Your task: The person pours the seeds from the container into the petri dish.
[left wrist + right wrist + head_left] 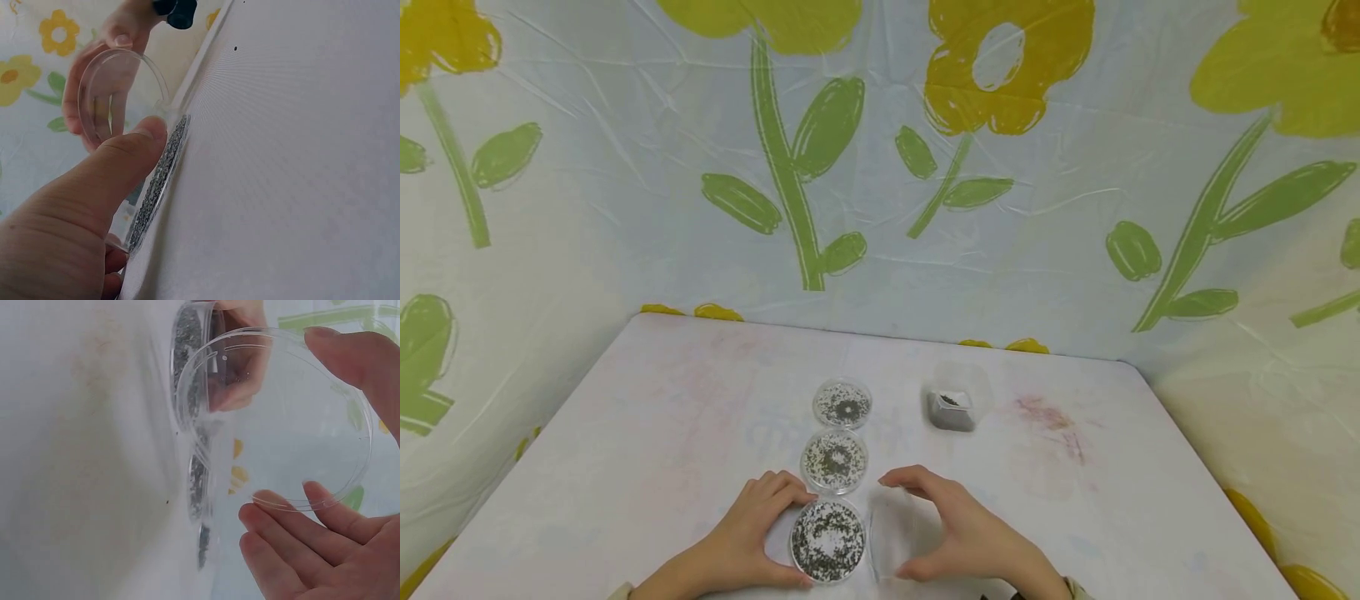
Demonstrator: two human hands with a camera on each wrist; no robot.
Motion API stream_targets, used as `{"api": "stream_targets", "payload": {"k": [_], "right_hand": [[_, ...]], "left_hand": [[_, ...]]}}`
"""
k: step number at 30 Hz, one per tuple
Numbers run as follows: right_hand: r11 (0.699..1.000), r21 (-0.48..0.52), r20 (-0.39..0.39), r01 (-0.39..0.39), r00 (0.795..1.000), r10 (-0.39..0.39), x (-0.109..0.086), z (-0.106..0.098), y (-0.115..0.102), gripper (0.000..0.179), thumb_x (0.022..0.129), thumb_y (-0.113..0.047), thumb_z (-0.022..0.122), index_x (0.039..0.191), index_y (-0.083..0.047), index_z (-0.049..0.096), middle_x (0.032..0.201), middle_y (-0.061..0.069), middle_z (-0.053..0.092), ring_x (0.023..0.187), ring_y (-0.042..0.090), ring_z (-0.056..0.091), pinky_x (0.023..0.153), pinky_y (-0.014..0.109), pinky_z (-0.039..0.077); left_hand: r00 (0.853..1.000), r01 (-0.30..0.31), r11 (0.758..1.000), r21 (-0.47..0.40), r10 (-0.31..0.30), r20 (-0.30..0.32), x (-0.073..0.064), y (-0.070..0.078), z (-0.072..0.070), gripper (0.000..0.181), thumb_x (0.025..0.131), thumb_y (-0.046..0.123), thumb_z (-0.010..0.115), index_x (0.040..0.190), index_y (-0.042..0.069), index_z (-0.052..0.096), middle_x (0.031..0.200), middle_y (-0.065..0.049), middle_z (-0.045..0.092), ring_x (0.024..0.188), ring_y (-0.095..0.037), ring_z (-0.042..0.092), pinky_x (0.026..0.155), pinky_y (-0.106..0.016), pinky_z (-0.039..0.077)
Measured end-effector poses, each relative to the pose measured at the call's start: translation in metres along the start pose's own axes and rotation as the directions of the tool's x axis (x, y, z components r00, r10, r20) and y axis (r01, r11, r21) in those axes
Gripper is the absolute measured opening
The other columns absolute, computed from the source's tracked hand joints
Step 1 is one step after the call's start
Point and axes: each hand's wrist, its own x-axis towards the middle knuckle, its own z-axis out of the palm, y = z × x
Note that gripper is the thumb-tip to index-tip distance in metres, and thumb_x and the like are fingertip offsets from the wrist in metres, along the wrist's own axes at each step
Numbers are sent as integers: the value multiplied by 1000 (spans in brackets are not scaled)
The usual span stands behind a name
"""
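Observation:
Nearest me on the table is a round petri dish [827, 540] filled with dark and white granules. My left hand [745, 537] holds it by the rim, the thumb [128, 153] on the near edge and the fingers at the far side. Just right of that dish, my right hand [966, 533] grips a clear petri dish lid [294, 419] by its edge, thumb on one side and fingertips on the opposite. The lid stands tilted on edge, apart from the dish. Two more petri dishes, a middle one [834, 461] and a far one [842, 404], stand in line behind.
A clear square container [955, 404] with dark material sits at the back right of the white table [685, 417]. Reddish stains [1052, 421] mark the tabletop beside it. A flower-printed cloth [880, 208] hangs behind the table.

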Motion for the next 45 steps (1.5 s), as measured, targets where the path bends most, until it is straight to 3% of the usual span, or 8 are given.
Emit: {"api": "stream_targets", "payload": {"k": [8,13,20,25,31,37,45], "right_hand": [[998,52,12,33,999,-34,16,7,-6,76,75,-20,87,138,-13,46,134,5,55,126,24,53,107,39,40],[997,42,25,71,997,-72,25,13,-9,76,77,-20,86,140,-13,43,135,5,55,125,24,54,107,39,40],[996,67,57,61,996,-65,37,23,-11,79,76,-16,86,141,-15,41,138,7,53,128,23,52,107,41,40],[999,39,81,27,996,-30,44,31,-14,81,76,-20,87,142,-10,43,140,4,53,129,20,51,106,41,41],[1000,-16,95,11,995,-10,49,43,-16,81,76,-25,88,143,-14,43,142,-1,51,128,14,49,104,37,42],[994,-39,77,100,992,-97,49,57,-13,79,76,-22,88,141,-16,44,140,-5,49,129,9,46,104,32,41],[969,-122,33,217,976,-214,50,69,-9,71,76,-22,86,135,-11,47,144,0,45,132,13,43,103,29,42]], "left_hand": [[996,-77,996,39,78,-40,0,-1,2,77,64,64,84,126,24,60,119,14,54,105,-2,43,84,-27,32],[996,-81,996,48,83,-43,0,-3,3,77,63,64,84,125,25,60,119,15,54,105,-2,43,84,-27,32],[1000,-15,1000,9,15,-6,-1,-3,2,78,63,65,84,127,27,60,122,18,53,109,1,42,87,-26,31],[1000,-26,1000,7,26,-7,-1,-2,1,77,64,64,84,128,28,59,122,17,53,108,0,42,86,-27,32],[997,-77,997,30,78,-25,-1,-3,2,73,67,63,82,125,26,58,121,15,51,105,-2,42,82,-28,32],[997,-73,997,17,74,-25,-1,-3,3,69,68,64,82,122,29,58,121,18,49,103,-1,41,81,-26,31],[990,-125,991,45,128,-55,0,-4,4,73,66,63,84,122,26,57,120,15,49,103,-4,41,83,-26,30]]}}
